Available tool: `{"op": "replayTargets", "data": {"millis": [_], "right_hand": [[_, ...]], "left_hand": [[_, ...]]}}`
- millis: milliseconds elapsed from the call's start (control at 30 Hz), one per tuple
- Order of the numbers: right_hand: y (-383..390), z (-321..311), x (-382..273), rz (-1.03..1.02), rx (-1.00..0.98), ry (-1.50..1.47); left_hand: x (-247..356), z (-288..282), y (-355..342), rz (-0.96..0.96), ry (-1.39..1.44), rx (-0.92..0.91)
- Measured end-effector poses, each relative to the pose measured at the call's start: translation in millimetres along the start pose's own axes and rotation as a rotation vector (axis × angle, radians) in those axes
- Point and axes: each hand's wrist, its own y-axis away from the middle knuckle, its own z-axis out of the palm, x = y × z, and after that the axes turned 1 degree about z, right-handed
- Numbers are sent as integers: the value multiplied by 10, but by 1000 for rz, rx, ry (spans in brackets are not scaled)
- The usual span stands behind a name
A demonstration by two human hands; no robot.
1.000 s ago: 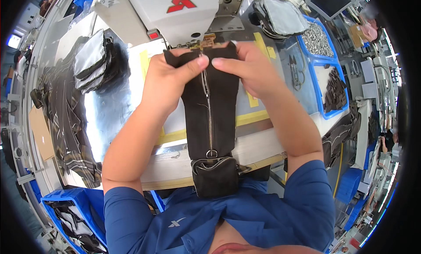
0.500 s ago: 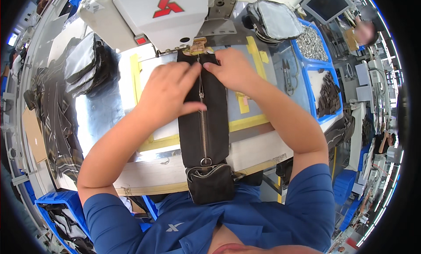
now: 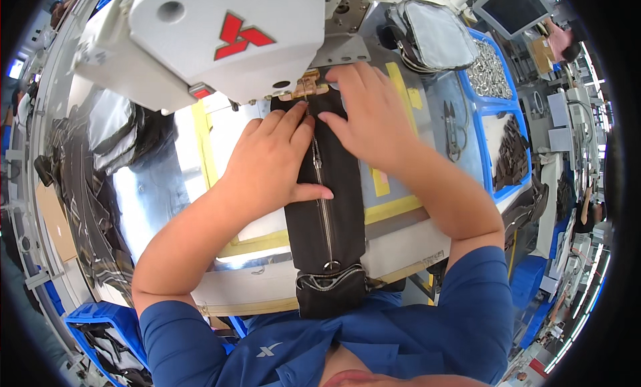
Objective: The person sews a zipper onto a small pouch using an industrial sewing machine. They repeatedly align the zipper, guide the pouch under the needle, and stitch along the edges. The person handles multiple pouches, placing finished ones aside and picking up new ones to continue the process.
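A long black fabric piece with a metal zipper [image 3: 326, 223] down its middle lies lengthwise toward me, its far end under the head of a white sewing machine [image 3: 227, 46]. At its near end a small black zippered pouch [image 3: 330, 295] hangs over the table edge. My left hand [image 3: 270, 160] rests flat on the fabric's left side, fingertips close to the brass-coloured clamp [image 3: 308, 83] and thumb stretched across the zipper. Over the right edge, my right hand [image 3: 374, 116] is open, thumb and fingers apart, thumb tip at the fabric and fingertips beside the clamp.
Stacked grey-and-black fabric pieces [image 3: 441, 36] sit at the back right. Blue bins hold metal hardware [image 3: 489, 70] and dark strips [image 3: 511, 150]. Scissors [image 3: 453, 130] lie beside them. Dark striped fabric [image 3: 97, 213] covers the left side. A blue crate [image 3: 107, 313] stands lower left.
The view has shifted, so the machine head looks larger and nearer. My right hand's fingers have spread from the fabric edge. My left hand stays on the fabric, fingers pressed flatter.
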Motion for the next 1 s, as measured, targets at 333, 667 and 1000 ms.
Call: {"op": "replayTargets", "data": {"millis": [333, 667, 1000], "right_hand": [[163, 43, -19, -296, -175, 5], [148, 24, -29, -269, -227, -44], [180, 37, 4, -222, -247, -116]], "left_hand": [[-8, 117, -10, 28, 118, 39], [-7, 55, -43, 36, 106, -1], [8, 26, -62, 28, 87, -17]]}}
